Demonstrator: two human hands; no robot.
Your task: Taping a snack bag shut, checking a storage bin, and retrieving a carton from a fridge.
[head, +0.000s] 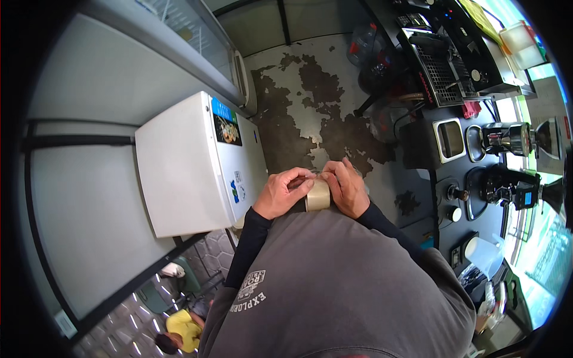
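Close to my belly, a beige roll-like object [318, 195] sits between my two hands, its curved side facing up toward me. My left hand [285, 191] has its thumb on the object's upper left edge, fingers curled around. My right hand [347, 185] pinches at the upper right edge with thumb and bent forefinger. Something clear, like plastic film [318, 171], shows at the fingertips; its extent is hard to make out. The fingers hide the object's far end.
A white refrigerator [183, 165] stands at my left, by a glass-door cooler [197, 40]. The counter at right holds an espresso machine [447, 67], coffee grinders [510, 190], a tamper [457, 193] and a plastic jug [484, 255]. A person in yellow [183, 329] is at lower left.
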